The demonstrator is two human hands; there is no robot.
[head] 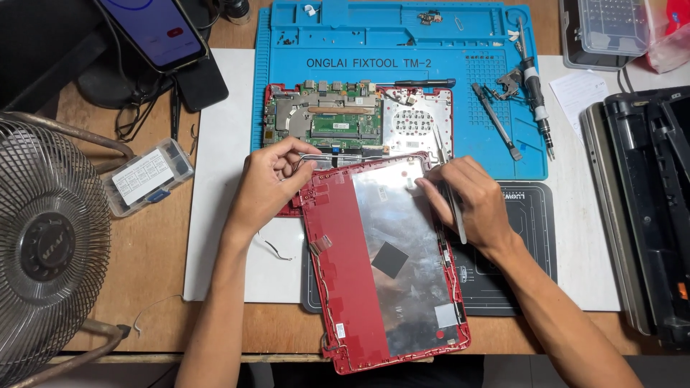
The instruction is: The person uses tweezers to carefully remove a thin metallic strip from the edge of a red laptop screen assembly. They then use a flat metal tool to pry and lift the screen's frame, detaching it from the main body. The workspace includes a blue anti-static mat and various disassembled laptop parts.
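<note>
both hands work the top edge of a red laptop lid [359, 266], below the open base [323, 118].
left hand [269, 183] pinches a thin cable [316, 156]; right hand [471, 197] grips tweezers [449, 187] — steady, light pulls look safest.

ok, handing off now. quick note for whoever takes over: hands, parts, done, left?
Left hand: pinching a thin cable at the top left corner of the red laptop lid, by the hinge.
Right hand: holds tweezers, fingertips pressed on the silver foil lining near the lid's top right edge.
Parts: lid lies inside-up over the black mat; opened laptop base with its circuit board showing sits on the blue mat. Screwdriver and pry tool lie on the blue mat's right side.
Done: base cover is off, lid has no screen panel.
Left: cable not yet free of the hinge corner, as far as I can tell.
</note>
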